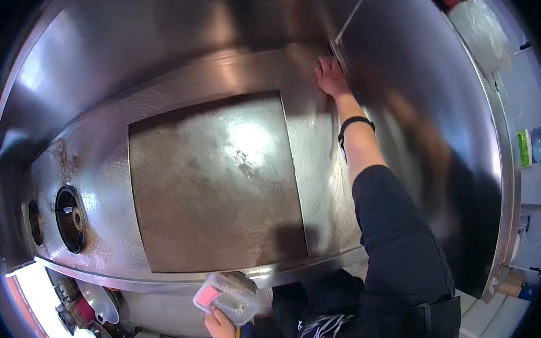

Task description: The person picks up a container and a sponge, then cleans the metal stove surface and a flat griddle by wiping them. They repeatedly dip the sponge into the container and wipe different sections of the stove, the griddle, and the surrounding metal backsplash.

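Note:
My right hand (331, 77) reaches to the far right corner of the steel cooking surface, its fingers bent against the metal by the corner; whether something small lies under them cannot be made out. A dark band circles that wrist. Near the front edge, my left hand (219, 326) grips a clear plastic container (237, 299) by its near side. Inside the container are a pink piece (208, 295) and what looks like some liquid. A large flat griddle plate (213, 190) lies between the two hands, on the steel surface.
Two round burners (70, 219) are set in the steel at the left. Tall metal walls (426, 99) enclose the back and right. The counter's front rim (117, 282) runs below the griddle. A metal bowl (100, 302) and other kitchenware sit low at the left; a plastic bag (480, 32) hangs upper right.

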Motion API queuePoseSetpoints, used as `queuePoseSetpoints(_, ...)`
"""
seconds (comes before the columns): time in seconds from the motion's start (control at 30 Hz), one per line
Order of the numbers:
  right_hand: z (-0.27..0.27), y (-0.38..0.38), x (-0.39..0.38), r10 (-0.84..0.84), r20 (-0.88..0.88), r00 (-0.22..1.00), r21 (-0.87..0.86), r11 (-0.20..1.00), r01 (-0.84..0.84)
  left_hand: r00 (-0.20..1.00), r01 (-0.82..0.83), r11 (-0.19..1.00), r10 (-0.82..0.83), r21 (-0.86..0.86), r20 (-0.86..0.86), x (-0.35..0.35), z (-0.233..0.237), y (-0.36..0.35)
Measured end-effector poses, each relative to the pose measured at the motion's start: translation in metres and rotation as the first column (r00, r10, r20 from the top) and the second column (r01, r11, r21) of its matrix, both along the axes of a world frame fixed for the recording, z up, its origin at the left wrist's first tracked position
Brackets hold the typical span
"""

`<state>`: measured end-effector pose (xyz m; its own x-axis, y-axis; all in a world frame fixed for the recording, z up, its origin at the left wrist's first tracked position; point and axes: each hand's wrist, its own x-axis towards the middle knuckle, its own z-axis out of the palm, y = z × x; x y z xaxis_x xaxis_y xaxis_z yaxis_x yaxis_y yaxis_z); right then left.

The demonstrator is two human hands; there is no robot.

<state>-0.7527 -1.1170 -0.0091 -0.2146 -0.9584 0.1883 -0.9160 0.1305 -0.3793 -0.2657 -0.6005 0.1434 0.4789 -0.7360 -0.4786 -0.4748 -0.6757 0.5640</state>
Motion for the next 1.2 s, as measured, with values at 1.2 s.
queuePoseSetpoints(1.2,0.04,0.493,0.344,0.365,-0.155,0.918,0.144,0.927,-0.345,0.975,-0.219,0.974,0.22,-0.057,0.02,0.128,0.029,0.266)
